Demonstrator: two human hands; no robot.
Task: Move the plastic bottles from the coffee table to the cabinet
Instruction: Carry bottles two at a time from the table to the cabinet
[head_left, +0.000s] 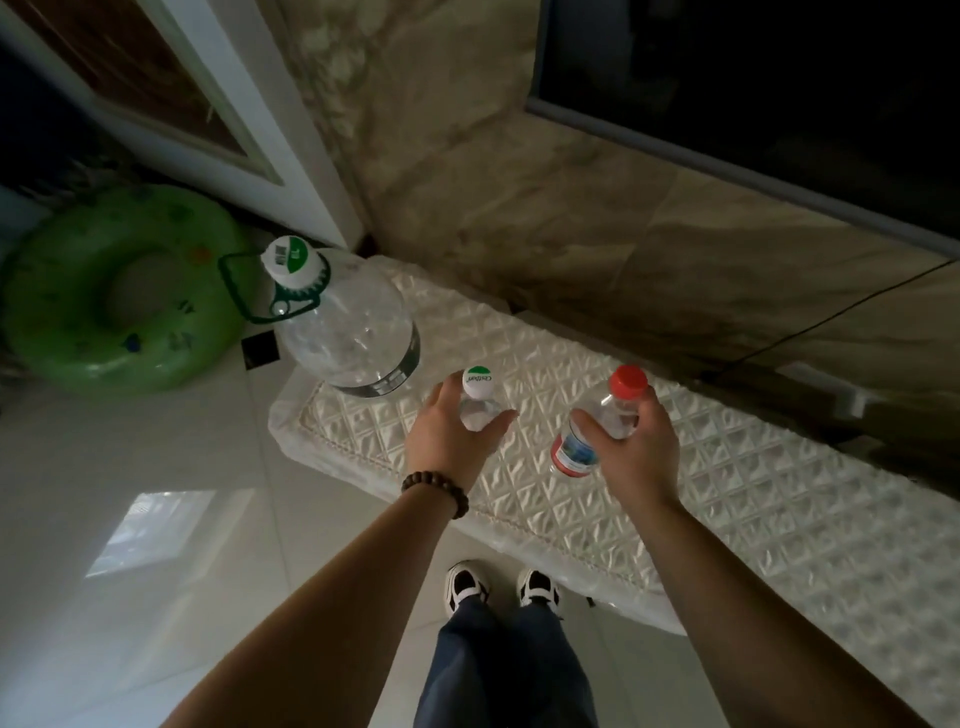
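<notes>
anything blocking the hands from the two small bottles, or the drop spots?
No. The left hand already grips the green-capped bottle; the right hand grips the red-capped bottle. The big jug stands off to the left, clear of both.

Water jug (348, 327): clear glossy plastic. Cabinet top (727, 499): quilted, glossy film. Floor (156, 519): polished tile. Bracelet (436, 491): wooden beads.
</notes>
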